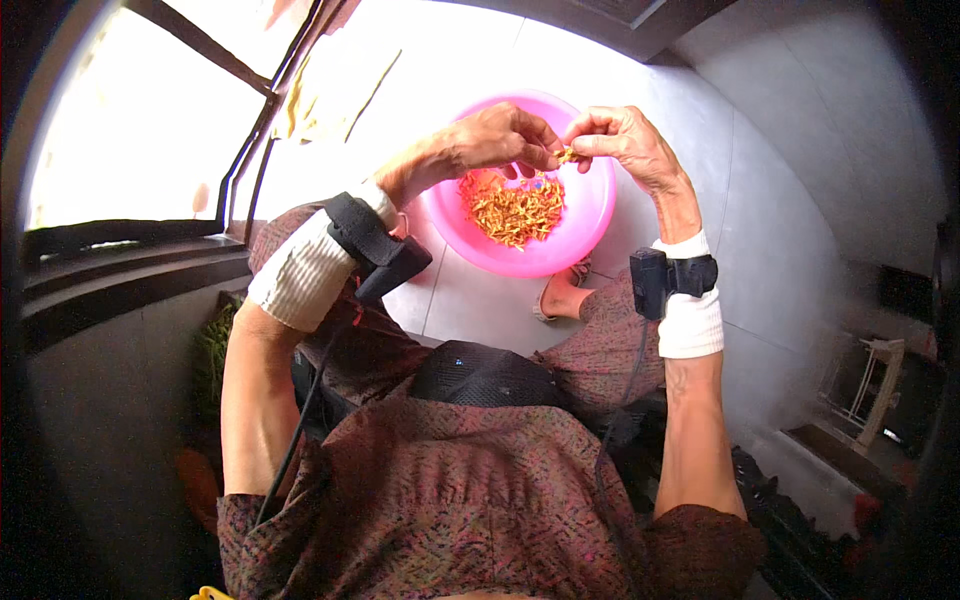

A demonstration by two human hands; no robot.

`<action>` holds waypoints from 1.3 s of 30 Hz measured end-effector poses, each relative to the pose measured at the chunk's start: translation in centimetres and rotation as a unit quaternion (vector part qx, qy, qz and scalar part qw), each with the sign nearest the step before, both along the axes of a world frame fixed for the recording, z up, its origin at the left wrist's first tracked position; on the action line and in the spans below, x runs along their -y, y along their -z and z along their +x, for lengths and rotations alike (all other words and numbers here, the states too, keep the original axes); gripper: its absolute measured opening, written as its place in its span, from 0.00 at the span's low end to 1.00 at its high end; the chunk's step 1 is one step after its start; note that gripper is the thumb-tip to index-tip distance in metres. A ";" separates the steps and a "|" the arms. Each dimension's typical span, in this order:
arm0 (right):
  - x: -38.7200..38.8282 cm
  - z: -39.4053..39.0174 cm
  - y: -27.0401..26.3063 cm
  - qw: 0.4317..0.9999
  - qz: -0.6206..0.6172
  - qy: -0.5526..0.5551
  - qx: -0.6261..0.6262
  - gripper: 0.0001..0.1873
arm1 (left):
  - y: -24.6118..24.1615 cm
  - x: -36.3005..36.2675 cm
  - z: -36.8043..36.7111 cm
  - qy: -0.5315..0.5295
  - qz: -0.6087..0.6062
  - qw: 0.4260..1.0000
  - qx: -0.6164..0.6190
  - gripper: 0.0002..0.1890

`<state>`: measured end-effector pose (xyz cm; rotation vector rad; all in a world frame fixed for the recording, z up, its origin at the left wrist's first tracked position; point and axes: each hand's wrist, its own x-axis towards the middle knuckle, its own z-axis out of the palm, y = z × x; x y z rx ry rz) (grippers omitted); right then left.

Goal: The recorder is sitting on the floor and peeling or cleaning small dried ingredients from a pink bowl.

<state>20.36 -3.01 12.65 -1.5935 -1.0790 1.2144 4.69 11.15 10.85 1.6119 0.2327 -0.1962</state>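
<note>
A pink plastic basin [592,214] sits on the floor before me, with a heap of thin yellow-brown dried plant pieces [517,214] at its bottom. Over the basin's far part, my left hand [506,139] and my right hand [619,142] meet fingertip to fingertip. Between them is a small yellowish plant piece [567,155], pinched by the thumb and fingers of both hands. Its exact shape is partly covered by the fingers. Some of the left fingers hang down above the heap.
Grey floor tiles [472,300] surround the basin, strongly lit at the back. A dark-framed window or door [247,135] stands at left. My sandalled foot [559,296] is close to the basin's near rim. Black devices with cables sit on both wrists, the right one [649,283] over a white cuff.
</note>
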 end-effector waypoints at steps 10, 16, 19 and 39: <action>-0.1 0.0 -0.8 0.999 0.043 0.023 -0.017 0.08 | -0.4 -0.3 -0.2 -0.036 -0.125 0.991 -0.031 0.04; 0.5 0.3 -0.5 0.999 0.024 0.029 -0.017 0.08 | 1.9 0.2 -0.5 0.078 0.238 0.968 0.003 0.19; 0.1 -0.3 -0.9 1.000 0.007 0.029 0.003 0.08 | 1.7 0.2 -0.5 0.061 0.214 0.973 0.064 0.19; -0.1 -0.8 -0.8 0.996 0.033 0.041 0.075 0.07 | -1.0 0.4 -0.3 -0.051 -0.098 0.993 -0.040 0.12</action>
